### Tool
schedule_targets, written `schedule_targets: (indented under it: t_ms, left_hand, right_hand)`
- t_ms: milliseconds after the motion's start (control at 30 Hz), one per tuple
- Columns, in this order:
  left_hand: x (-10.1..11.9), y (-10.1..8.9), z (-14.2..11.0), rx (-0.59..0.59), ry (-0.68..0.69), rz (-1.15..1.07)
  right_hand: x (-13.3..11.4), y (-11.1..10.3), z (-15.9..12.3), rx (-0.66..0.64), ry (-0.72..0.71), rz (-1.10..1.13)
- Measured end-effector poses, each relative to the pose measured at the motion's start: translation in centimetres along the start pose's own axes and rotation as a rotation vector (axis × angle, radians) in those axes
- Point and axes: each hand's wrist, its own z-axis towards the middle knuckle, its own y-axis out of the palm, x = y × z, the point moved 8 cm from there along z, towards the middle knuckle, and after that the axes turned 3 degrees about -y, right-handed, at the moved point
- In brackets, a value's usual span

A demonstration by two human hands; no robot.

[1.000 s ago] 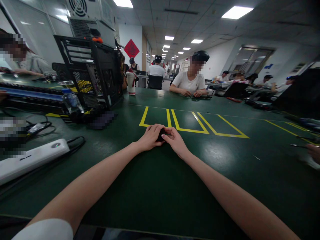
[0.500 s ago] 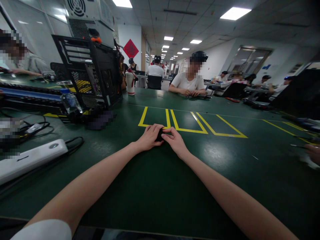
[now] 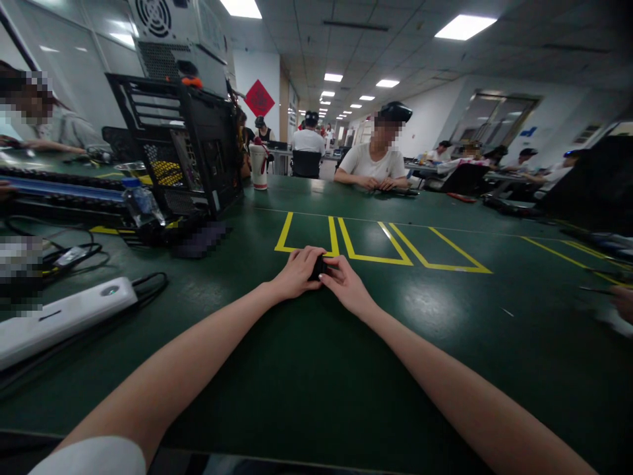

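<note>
A small black object [image 3: 319, 267] is held between my two hands over the green table [image 3: 297, 369]; its kind is hard to tell because fingers cover most of it. My left hand [image 3: 298, 272] wraps around it from the left, thumb below and fingers over the top. From the right, my right hand [image 3: 345, 282] pinches its side with thumb and fingertips. Both hands are close to the near edge of the yellow tape outlines [image 3: 376, 259].
On the left stand an open black computer case [image 3: 198, 145], a plastic bottle [image 3: 141, 201] and a white power strip [image 3: 64, 320] with cables. A paper cup [image 3: 258, 165] is farther back. Across the table sits a person [image 3: 376, 161]; another person's hand [image 3: 622, 303] shows at the right edge.
My right fingers have closed in against the black object's side, with the fingertips slightly lower. My left hand keeps its hold almost unchanged.
</note>
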Motion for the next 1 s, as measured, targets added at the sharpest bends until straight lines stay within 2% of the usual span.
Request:
schedule_targets:
  t_ms: [200,300,400,533,633,1000]
  left_hand:
    - [0.0,-0.1,0.0,0.010,-0.001,0.020]
    - [0.0,-0.1,0.0,-0.003,-0.001,0.022]
    - [0.0,-0.2,0.0,-0.008,0.000,0.023]
    - [0.0,-0.2,-0.1,-0.015,-0.006,0.008]
    - [0.1,-0.1,-0.2,-0.015,-0.002,-0.015]
    - [0.1,-0.2,-0.2,-0.010,-0.019,-0.027]
  right_hand:
    - [0.2,-0.6,0.7,0.062,0.005,0.032]
    - [0.9,-0.8,0.9,0.093,0.078,0.050]
    - [1.4,-0.6,0.9,0.059,0.131,0.044]
    - [1.0,-0.2,0.7,0.004,0.084,0.034]
    - [0.8,-0.4,0.6,0.035,0.055,0.002]
    - [1.7,-0.5,0.7,0.057,0.110,0.042]
